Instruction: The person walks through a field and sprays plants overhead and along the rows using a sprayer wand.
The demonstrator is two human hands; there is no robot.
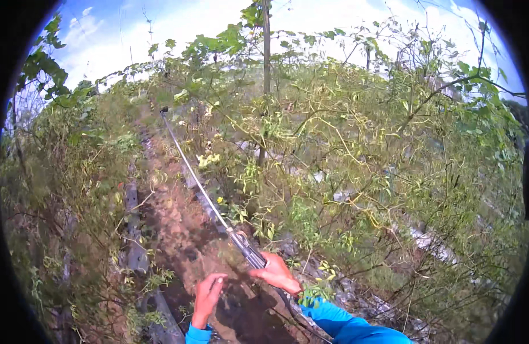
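My right hand is wrapped round the grip of a spray lance. The lance has a long, thin silver tube that slants forward and to the left over the path. At its far end sits a small dark nozzle, and a dark hose runs down from the grip past my right wrist. Just left of the grip, my left hand hangs apart from it, fingers loosely bent, with nothing visible in them. Bright blue sleeves cover both forearms.
A reddish dirt path runs ahead between planted rows. Dense, partly yellowed plants crowd the right, and more foliage lines the left. An upright post stands right of the lance. Grey sheeting edges the path.
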